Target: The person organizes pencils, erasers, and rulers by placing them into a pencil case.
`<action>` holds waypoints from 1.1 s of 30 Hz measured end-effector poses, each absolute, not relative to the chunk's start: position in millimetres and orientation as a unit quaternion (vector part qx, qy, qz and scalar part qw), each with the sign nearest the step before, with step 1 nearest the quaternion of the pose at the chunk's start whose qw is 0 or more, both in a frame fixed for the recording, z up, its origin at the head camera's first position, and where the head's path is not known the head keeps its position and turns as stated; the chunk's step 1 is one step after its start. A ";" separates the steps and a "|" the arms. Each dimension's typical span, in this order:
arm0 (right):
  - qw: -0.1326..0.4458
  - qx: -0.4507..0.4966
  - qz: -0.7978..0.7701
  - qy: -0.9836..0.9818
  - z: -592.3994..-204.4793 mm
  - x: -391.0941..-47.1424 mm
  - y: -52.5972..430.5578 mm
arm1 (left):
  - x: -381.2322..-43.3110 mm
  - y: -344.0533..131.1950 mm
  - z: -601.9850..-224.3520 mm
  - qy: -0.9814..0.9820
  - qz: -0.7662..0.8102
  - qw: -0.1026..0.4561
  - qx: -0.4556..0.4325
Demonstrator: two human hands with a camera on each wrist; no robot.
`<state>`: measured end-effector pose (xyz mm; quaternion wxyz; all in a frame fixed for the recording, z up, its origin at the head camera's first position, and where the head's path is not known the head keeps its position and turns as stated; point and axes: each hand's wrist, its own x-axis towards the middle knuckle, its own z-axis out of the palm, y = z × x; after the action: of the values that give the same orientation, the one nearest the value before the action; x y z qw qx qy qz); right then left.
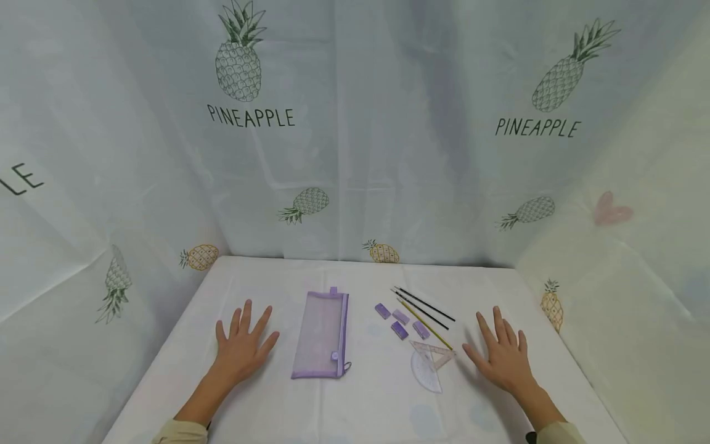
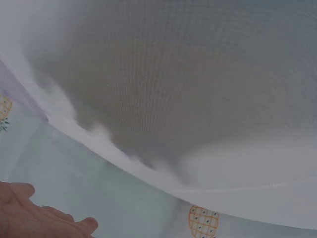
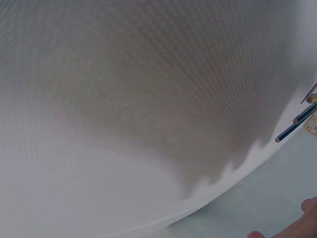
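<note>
My left hand [image 1: 240, 351] is spread over the table's left side, fingers straight, holding nothing. Right of it lies a flat purple mesh zip pouch [image 1: 320, 336], its zip along the right edge. My right hand [image 1: 503, 357] is spread too, holding nothing, to the right of the stationery. Between pouch and right hand are several purple erasers [image 1: 399, 330], two dark pencils [image 1: 426, 303] and a yellow-green pencil [image 1: 427, 325]. A clear set square [image 1: 434, 354] overlaps a clear protractor [image 1: 424, 374] close to my right thumb. Pencil ends [image 3: 297, 121] show at the right wrist view's edge.
A white cloth covers the table [image 1: 266, 407]. Pale curtains [image 1: 388, 154] printed with pineapples hang behind it and along both sides, meeting the table's edges.
</note>
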<state>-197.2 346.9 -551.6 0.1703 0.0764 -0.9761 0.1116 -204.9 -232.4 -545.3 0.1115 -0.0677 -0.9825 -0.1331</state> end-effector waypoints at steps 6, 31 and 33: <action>0.167 0.076 0.116 -0.976 -550.3 -198.6 345.6 | -205.6 -226.4 -544.2 -0.981 -0.143 0.113 -0.073; 0.174 0.081 0.113 -0.975 -542.7 -221.2 345.2 | -213.0 -137.4 -542.7 -0.981 -0.146 0.076 -0.102; 0.171 0.083 0.115 -0.975 -542.0 -223.7 344.5 | -211.2 -127.0 -542.6 -0.981 -0.146 0.070 -0.105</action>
<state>-223.7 344.5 -542.0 0.1715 0.0830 -0.9749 0.1153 -211.2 -127.0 -542.6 0.0704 -0.1047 -0.9813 -0.1456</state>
